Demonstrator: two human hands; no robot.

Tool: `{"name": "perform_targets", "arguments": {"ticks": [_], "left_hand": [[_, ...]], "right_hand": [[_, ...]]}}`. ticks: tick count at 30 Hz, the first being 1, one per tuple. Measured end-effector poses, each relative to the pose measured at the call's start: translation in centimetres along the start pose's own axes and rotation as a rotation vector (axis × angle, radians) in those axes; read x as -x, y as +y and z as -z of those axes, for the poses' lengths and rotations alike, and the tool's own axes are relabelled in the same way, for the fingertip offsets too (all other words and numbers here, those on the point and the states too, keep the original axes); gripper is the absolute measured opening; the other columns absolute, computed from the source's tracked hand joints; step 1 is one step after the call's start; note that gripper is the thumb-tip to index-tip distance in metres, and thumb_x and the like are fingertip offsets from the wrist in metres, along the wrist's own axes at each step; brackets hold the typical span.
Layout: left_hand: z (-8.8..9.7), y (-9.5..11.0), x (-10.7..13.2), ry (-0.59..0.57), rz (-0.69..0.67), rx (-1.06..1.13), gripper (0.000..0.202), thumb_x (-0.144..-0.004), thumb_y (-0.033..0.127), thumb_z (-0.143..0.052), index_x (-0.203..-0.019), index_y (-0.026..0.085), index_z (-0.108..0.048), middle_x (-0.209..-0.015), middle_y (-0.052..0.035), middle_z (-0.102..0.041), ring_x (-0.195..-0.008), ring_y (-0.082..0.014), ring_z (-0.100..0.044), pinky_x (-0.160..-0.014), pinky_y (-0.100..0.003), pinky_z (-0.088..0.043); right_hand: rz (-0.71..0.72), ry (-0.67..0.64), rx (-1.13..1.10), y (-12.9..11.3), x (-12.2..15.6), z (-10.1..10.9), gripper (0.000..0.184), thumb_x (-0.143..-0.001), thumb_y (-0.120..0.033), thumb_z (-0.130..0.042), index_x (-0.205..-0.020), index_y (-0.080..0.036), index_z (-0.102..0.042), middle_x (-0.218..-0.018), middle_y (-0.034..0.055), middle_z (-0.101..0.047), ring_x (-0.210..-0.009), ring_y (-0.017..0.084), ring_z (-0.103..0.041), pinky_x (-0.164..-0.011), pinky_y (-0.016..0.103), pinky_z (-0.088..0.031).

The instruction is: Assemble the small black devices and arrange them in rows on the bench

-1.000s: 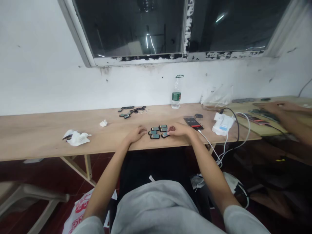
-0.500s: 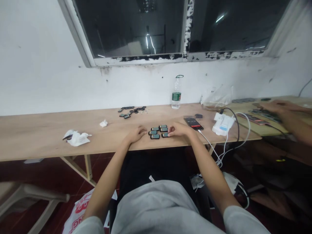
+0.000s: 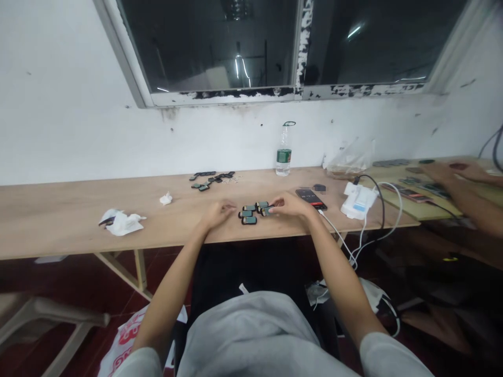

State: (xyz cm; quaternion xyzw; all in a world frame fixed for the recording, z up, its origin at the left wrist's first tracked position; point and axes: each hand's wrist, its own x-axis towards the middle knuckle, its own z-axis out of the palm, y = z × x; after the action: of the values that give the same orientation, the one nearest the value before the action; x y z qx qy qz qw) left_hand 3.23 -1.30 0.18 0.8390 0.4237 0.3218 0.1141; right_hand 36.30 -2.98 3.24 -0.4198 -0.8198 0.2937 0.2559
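Small dark, rounded rectangular pieces with grey-green faces (image 3: 249, 220) lie in a close group on the wooden table in front of me. My right hand (image 3: 288, 203) pinches the nearer right piece (image 3: 266, 211) between thumb and fingers. That piece sits up against its neighbour (image 3: 261, 204), and my fingertips cover its right end. To the left of the group rests my left hand (image 3: 220, 213), fingers loosely bent and apart, touching no piece. Nothing shows in it.
More dark pieces (image 3: 212, 179) lie near the wall. Crumpled tissues (image 3: 124, 223) are at left. A water bottle (image 3: 283, 152), a phone (image 3: 311, 198), a white power box (image 3: 359, 200) with cables and a plastic bag (image 3: 351, 159) stand right. Another person's hands (image 3: 444, 172) work beyond.
My right hand has shifted slightly away from me, bringing its piece up against the neighbouring one. My left hand's fingers have drawn in a little at the same spot.
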Motion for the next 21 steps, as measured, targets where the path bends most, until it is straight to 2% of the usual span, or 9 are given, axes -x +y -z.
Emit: {"name": "perform_targets", "arguments": {"ticks": [3, 7, 10, 14, 21], "left_hand": [[0.5, 2.4, -0.2, 0.123, -0.05, 0.02, 0.038, -0.093, 0.052, -0.058, -0.101, 0.018, -0.073, -0.103, -0.0092, -0.073, -0.095, -0.0256, -0.067, -0.087, -0.04, -0.055], [0.7, 6.2, -0.1, 0.094, -0.202, 0.048, 0.037, -0.092, 0.052, -0.062, -0.109, 0.021, -0.073, -0.108, -0.008, -0.072, -0.099, -0.025, -0.067, -0.09, -0.039, -0.055], [0.4, 8.0, 0.2, 0.086, -0.284, -0.003, 0.034, -0.094, 0.048, -0.06, -0.114, 0.023, -0.072, -0.113, -0.0084, -0.068, -0.107, -0.0252, -0.065, -0.098, -0.04, -0.053], [-0.1, 8.4, 0.3, 0.116, -0.301, -0.063, 0.032, -0.098, 0.045, -0.054, -0.114, 0.024, -0.073, -0.116, -0.0096, -0.064, -0.109, -0.0253, -0.064, -0.099, -0.041, -0.053], [-0.1, 6.9, 0.4, 0.176, -0.359, -0.128, 0.033, -0.103, 0.039, -0.045, -0.11, 0.025, -0.074, -0.111, -0.0087, -0.071, -0.101, -0.0212, -0.069, -0.09, -0.035, -0.057]], "right_hand": [[0.035, 0.119, -0.086, -0.8, 0.1, -0.1, 0.037, -0.081, -0.046, -0.073, -0.1, -0.015, -0.078, -0.087, 0.0089, -0.078, -0.081, 0.023, -0.071, -0.071, 0.029, -0.052], [0.033, 0.214, -0.225, -2.1, -0.3, -1.2, 0.04, -0.08, -0.049, -0.074, -0.1, -0.015, -0.077, -0.087, 0.0093, -0.077, -0.078, 0.023, -0.072, -0.07, 0.03, -0.056], [0.065, 0.22, -0.338, -3.0, -0.6, -2.1, 0.039, -0.078, -0.048, -0.077, -0.098, -0.015, -0.076, -0.085, 0.0085, -0.077, -0.074, 0.022, -0.071, -0.068, 0.031, -0.058], [0.064, 0.213, -0.418, -3.7, -0.6, -2.6, 0.039, -0.076, -0.049, -0.079, -0.098, -0.016, -0.076, -0.085, 0.0072, -0.076, -0.076, 0.021, -0.072, -0.07, 0.032, -0.06], [0.08, 0.145, -0.416, -4.5, -0.2, -2.6, 0.044, -0.076, -0.049, -0.079, -0.102, -0.014, -0.075, -0.085, 0.0077, -0.076, -0.074, 0.019, -0.071, -0.069, 0.029, -0.059]]}}
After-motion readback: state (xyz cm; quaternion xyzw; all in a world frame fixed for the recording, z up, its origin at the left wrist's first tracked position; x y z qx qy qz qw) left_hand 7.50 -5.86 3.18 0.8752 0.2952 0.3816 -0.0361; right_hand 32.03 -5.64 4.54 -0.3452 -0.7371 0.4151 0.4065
